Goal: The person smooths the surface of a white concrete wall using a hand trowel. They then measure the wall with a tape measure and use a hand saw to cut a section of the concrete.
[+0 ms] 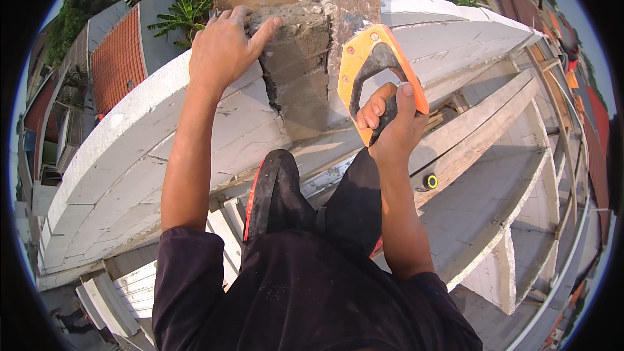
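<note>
My right hand is wrapped round the orange and black handle of a hand saw. The wide, worn blade points away from me, teeth to the left, beside a rough grey concrete column; I cannot tell whether it touches the column. The tip runs out of the picture. My left hand rests on top of the pale block wall left of the column, fingers bent over the far edge, thumb stretched toward the concrete. A dark crack runs down between column and blocks.
Wooden planks lie to the right, with a black and yellow round object, perhaps a tape measure, on them. Lower right are further block walls. Beyond the wall the ground drops to tiled roofs and a banana plant.
</note>
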`<state>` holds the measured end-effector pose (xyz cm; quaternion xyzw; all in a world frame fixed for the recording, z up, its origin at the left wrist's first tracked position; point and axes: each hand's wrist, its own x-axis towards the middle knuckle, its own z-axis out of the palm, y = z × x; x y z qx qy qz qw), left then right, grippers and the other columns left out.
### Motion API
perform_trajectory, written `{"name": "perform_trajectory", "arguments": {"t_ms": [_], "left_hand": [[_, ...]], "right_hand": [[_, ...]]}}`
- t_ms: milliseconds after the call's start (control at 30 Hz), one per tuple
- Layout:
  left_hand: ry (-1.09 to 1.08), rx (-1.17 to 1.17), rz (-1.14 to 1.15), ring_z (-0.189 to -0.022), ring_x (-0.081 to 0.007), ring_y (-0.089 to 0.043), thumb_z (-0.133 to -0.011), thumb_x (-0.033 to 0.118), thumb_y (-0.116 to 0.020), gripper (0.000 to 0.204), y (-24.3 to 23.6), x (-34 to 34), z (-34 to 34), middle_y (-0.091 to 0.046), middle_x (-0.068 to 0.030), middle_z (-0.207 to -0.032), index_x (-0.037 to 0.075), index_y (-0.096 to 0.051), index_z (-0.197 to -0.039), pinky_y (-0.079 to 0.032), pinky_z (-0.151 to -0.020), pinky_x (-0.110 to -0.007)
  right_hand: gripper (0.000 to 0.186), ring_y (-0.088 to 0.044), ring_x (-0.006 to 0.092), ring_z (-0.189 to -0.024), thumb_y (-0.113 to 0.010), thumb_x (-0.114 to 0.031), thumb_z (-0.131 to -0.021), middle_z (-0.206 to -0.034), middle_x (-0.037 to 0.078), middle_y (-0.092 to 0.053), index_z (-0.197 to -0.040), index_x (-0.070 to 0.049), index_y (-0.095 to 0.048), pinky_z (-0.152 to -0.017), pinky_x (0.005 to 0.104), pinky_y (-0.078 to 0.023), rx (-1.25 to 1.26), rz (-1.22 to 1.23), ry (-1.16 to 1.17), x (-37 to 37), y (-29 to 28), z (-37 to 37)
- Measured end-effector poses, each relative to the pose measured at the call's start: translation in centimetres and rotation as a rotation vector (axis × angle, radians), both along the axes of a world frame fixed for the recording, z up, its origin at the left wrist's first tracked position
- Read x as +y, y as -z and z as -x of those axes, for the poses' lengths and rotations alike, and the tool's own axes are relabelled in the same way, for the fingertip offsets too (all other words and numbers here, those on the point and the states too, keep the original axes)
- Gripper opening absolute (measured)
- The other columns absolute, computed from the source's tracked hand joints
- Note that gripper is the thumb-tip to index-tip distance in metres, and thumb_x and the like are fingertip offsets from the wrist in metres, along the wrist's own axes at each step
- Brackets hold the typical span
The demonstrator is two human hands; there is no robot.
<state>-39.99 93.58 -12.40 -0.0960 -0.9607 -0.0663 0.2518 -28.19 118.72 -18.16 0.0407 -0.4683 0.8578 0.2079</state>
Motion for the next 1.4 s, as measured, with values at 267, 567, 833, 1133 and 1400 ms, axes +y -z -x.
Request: {"name": "perform_trajectory", "arguments": {"t_ms": [267, 567, 833, 1133, 1400], "left_hand": [[0.103, -0.069, 0.201, -0.115, -0.0396, -0.07, -0.083, 0.075, -0.073, 0.095, -2.8, 5.3, 1.4, -0.072, -0.0239, -0.123, -0.005, -0.065, -0.134, -0.055, -0.098, -0.047], [0.271, -0.266, 0.093, -0.099, -0.0432, -0.073, -0.079, 0.054, -0.088, 0.079, -3.9, 5.1, 2.9, -0.075, -0.0271, -0.106, -0.012, -0.071, -0.12, -0.057, -0.092, -0.049], [0.285, -0.216, 0.007, -0.12, -0.0447, -0.065, -0.083, 0.039, -0.086, 0.073, -1.7, 6.8, 2.2, -0.067, -0.0303, -0.128, -0.01, -0.064, -0.132, -0.051, -0.104, -0.049], [0.355, -0.305, -0.112, -0.124, -0.0421, -0.064, -0.082, 0.028, -0.087, 0.069, -2.9, 3.9, 2.6, -0.065, -0.0246, -0.136, 0.0, -0.06, -0.138, -0.05, -0.106, -0.047], [0.238, -0.302, 0.065, -0.126, -0.0414, -0.064, -0.083, 0.042, -0.084, 0.08, -3.3, 5.2, 2.2, -0.065, -0.0247, -0.139, -0.001, -0.058, -0.145, -0.05, -0.108, -0.046]], "right_hand": [[0.042, -0.047, 0.0132, -0.049, -0.051, -0.033, -0.113, -0.065, 0.006, -0.049, -0.127, 0.005, -0.06, -0.045, 0.0333, -0.047, 0.006, -0.05, 0.023, 1.5, 3.0, -2.6], [0.043, -0.049, 0.0139, -0.049, -0.054, -0.034, -0.113, -0.066, 0.008, -0.052, -0.131, 0.005, -0.058, -0.045, 0.0324, -0.048, 0.022, -0.031, -0.007, 4.9, 2.3, -5.3], [0.033, -0.051, 0.0134, -0.052, -0.051, -0.026, -0.113, -0.069, 0.008, -0.053, -0.128, 0.004, -0.056, -0.05, 0.0321, -0.05, -0.017, 0.03, -0.034, 6.5, 2.5, -6.6], [0.047, -0.052, 0.0136, -0.052, -0.05, -0.034, -0.113, -0.07, 0.008, -0.054, -0.133, 0.008, -0.052, -0.048, 0.0311, -0.05, 0.102, -0.164, 0.32, 6.9, 3.3, -8.0], [0.07, -0.064, 0.0207, -0.069, -0.065, -0.009, -0.095, -0.093, 0.013, -0.069, -0.159, 0.005, -0.041, -0.066, 0.034, -0.054, -0.27, -0.826, 0.88, 16.6, 11.2, -10.4]]}}
